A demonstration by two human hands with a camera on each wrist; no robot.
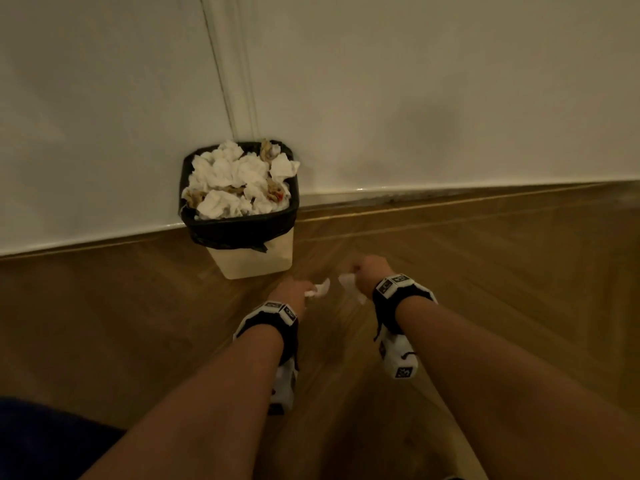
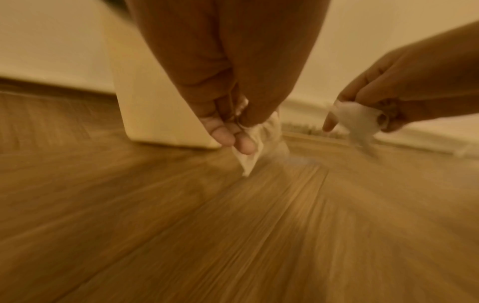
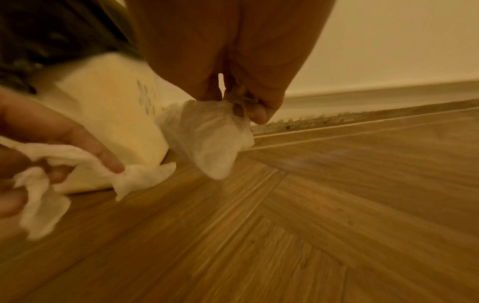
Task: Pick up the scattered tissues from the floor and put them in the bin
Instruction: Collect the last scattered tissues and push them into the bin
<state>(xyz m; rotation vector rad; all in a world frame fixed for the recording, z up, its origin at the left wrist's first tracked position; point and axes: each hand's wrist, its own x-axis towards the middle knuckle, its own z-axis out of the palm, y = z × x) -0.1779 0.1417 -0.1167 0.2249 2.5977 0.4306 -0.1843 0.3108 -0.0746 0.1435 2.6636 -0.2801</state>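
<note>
A cream bin [image 1: 254, 259] with a black liner stands against the wall, heaped with crumpled white tissues [image 1: 239, 180]. My left hand [image 1: 292, 294] pinches a white tissue [image 1: 320, 289] just in front of the bin's base; the left wrist view shows that tissue [image 2: 255, 147] hanging from my fingertips [image 2: 243, 144] above the floor. My right hand [image 1: 369, 277] grips a second white tissue [image 1: 348, 280] a little to the right. In the right wrist view this stained tissue [image 3: 215, 139] dangles from my curled fingers [image 3: 256, 113], beside the bin [image 3: 108, 114].
Wooden plank floor [image 1: 485, 289] spreads all around, with a white wall and skirting [image 1: 450, 187] behind the bin. A dark blue cloth [image 1: 45, 441] fills the lower left corner. No loose tissue shows on the visible floor.
</note>
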